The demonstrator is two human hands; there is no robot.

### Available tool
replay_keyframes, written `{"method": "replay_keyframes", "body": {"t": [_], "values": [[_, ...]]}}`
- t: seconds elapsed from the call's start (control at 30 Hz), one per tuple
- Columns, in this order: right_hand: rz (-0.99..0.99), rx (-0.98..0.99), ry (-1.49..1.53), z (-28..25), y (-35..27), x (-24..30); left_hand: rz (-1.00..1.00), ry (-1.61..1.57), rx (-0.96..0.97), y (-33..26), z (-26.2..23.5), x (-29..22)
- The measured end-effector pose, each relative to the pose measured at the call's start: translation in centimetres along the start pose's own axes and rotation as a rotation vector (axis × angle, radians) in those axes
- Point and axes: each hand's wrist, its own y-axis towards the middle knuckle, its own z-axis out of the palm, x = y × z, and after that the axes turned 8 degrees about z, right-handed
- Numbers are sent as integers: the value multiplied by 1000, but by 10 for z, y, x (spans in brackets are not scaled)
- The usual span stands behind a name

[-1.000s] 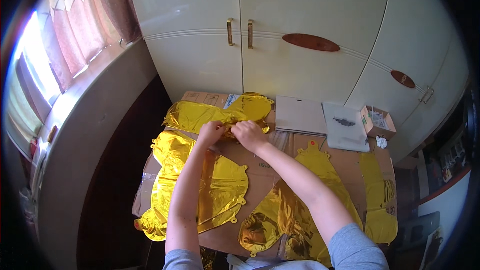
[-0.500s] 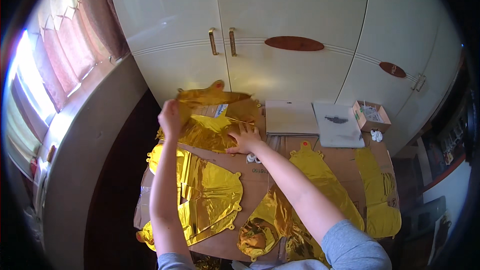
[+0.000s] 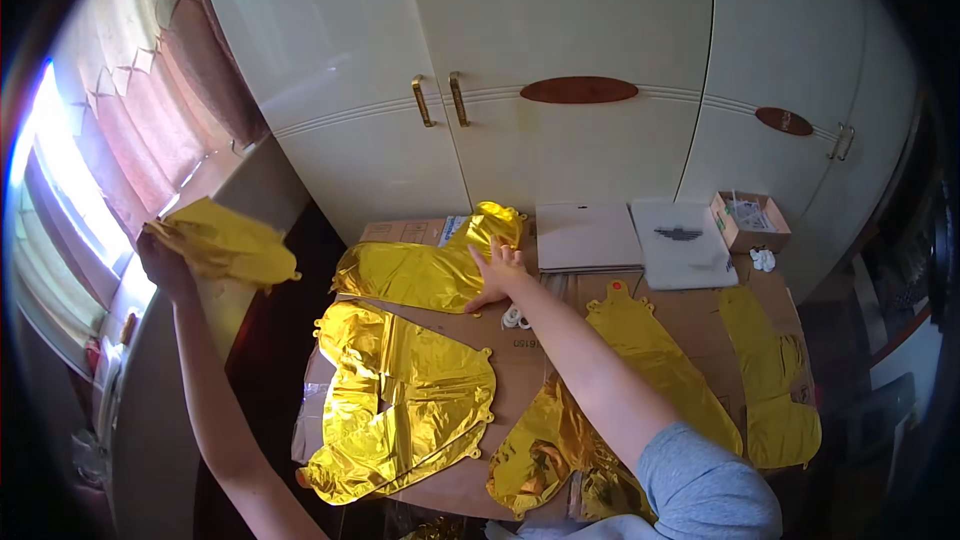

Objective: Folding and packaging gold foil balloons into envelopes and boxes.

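My left hand (image 3: 170, 268) is raised at the far left, off the table, its fingers closed on the edge of a flat gold foil balloon (image 3: 232, 246) that hangs out to the right. My right hand (image 3: 500, 275) lies with fingers spread on another uninflated gold foil balloon (image 3: 405, 275) at the back of the table. Nearer me, a wide gold balloon (image 3: 410, 395) with small tabs lies flat. A long gold balloon (image 3: 655, 365) with a red-marked tab stretches under and beside my right forearm, and a separate gold balloon (image 3: 775, 395) lies at the right edge.
Cardboard (image 3: 500, 360) covers the table. Small white rolls (image 3: 514, 317) sit by my right wrist. Behind are a pale flat box (image 3: 588, 237), a clear-wrapped packet (image 3: 685, 255), and a small open box (image 3: 752, 223). White cabinets (image 3: 560, 20) stand behind, a curtained window (image 3: 130, 130) to the left.
My left hand has swung left and away from the table with a gold balloon, uncovering the one under my right hand. My right hand stays near the same spot. The view has shifted slightly.
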Motion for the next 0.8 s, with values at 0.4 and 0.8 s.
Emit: {"method": "replay_keyframes", "body": {"t": [0.4,0.8], "values": [[-707,-55,652,-39,-160,36,595,9,576,-85,-49,-250],[-239,-339,1092,-127,-339,-107,393,-552,870,-143,-37,-404]]}}
